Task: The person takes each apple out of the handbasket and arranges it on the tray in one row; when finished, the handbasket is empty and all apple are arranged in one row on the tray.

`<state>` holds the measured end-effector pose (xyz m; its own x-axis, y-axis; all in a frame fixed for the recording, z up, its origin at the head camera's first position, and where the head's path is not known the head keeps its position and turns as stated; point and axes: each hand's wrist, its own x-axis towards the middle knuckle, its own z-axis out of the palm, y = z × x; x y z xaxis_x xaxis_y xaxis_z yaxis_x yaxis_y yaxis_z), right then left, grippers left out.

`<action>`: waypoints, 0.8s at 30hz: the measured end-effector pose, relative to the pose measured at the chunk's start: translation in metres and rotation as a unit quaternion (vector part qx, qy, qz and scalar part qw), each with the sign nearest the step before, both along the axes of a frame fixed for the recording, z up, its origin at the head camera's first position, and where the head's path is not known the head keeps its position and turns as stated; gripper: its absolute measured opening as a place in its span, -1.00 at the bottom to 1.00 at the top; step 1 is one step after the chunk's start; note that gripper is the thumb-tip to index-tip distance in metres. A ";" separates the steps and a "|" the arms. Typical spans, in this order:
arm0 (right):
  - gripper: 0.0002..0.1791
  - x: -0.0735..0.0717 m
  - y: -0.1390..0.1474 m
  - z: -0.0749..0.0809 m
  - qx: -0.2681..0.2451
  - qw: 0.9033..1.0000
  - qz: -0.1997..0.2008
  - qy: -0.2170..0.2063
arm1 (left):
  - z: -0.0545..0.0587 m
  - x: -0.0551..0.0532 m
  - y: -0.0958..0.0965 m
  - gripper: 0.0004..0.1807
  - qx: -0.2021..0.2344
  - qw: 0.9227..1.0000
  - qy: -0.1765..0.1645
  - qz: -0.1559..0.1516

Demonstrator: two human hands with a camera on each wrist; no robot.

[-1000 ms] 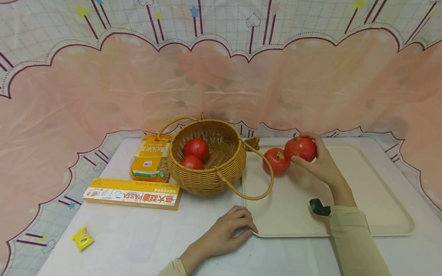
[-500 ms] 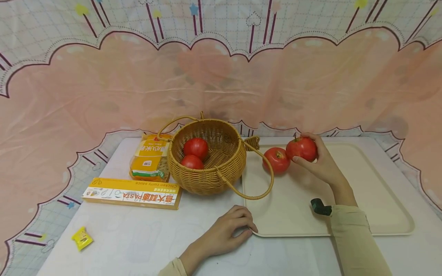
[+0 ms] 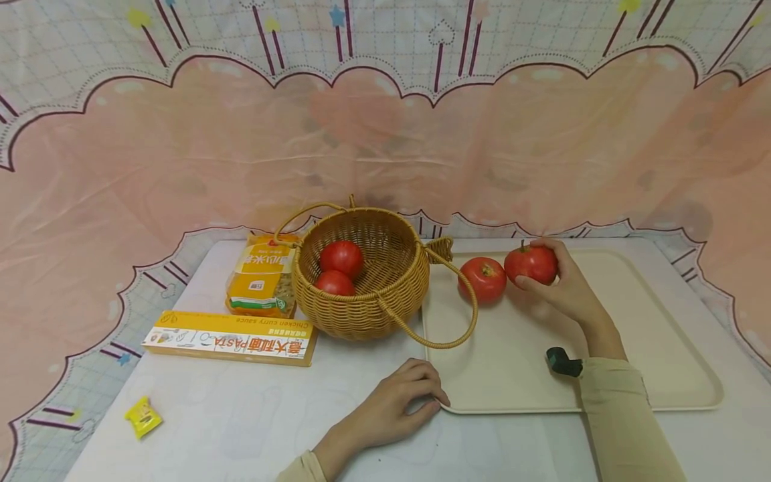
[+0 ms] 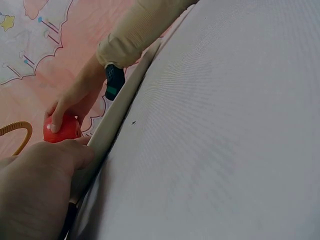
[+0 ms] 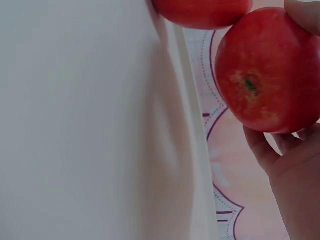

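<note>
**Your right hand [image 3: 567, 289] grips a red apple [image 3: 530, 263] at the back of the tray [image 3: 632, 321]**

The thumb of your right hand lies along the near side of the red apple, with fingers wrapped around its far side, stem up in the head view. It sits at the tray's rear edge, just beside a second apple [image 3: 482, 281]; from these angles you cannot tell whether your red apple rests on the tray or hangs slightly above it. A dark device [image 3: 563, 362] juts from your right wrist, by the cuff of a beige sleeve [image 3: 620, 408].

Your left hand [image 3: 397, 407], well apart from your right, lies low at the tray's near left corner, its fingers relaxed and loosely bent, the tips touching the rim.

To the tray's left stands a woven basket [image 3: 361, 321], with two red fruits [image 3: 342, 260] inside, the nearer one partly hidden by the basket wall. One looped handle [image 3: 476, 308] reaches over the tray. Beside the basket are a yellow food bag [image 3: 259, 284] and, in front of that, a flat pasta box [image 3: 231, 340]. A small yellow packet [image 3: 144, 418] lies near the left side of the white tabletop [image 3: 241, 428], before a peach-and-white patterned cloth [image 3: 385, 147].
</note>
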<state>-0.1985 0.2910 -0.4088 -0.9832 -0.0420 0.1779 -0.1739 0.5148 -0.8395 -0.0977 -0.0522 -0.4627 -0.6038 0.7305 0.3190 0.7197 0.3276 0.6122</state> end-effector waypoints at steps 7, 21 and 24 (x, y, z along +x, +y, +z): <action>-0.05 -0.002 0.005 -0.009 0.002 1.000 0.015 -0.014 | 0.000 0.000 0.000 -0.87 0.000 1.000 0.008 -0.002; -0.11 -0.004 0.007 -0.016 0.041 0.998 0.014 -0.037 | 0.000 0.000 0.000 -0.87 0.002 1.000 0.007 -0.001; -0.14 -0.005 0.007 -0.017 0.044 0.998 0.017 -0.032 | 0.000 0.000 0.000 -0.87 0.000 1.000 0.003 -0.001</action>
<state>-0.2040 0.2978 -0.4262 -0.9902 -0.0875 0.1089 -0.1395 0.5817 -0.8014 -0.0978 -0.0521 -0.4624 -0.6012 0.7310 0.3227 0.7232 0.3261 0.6088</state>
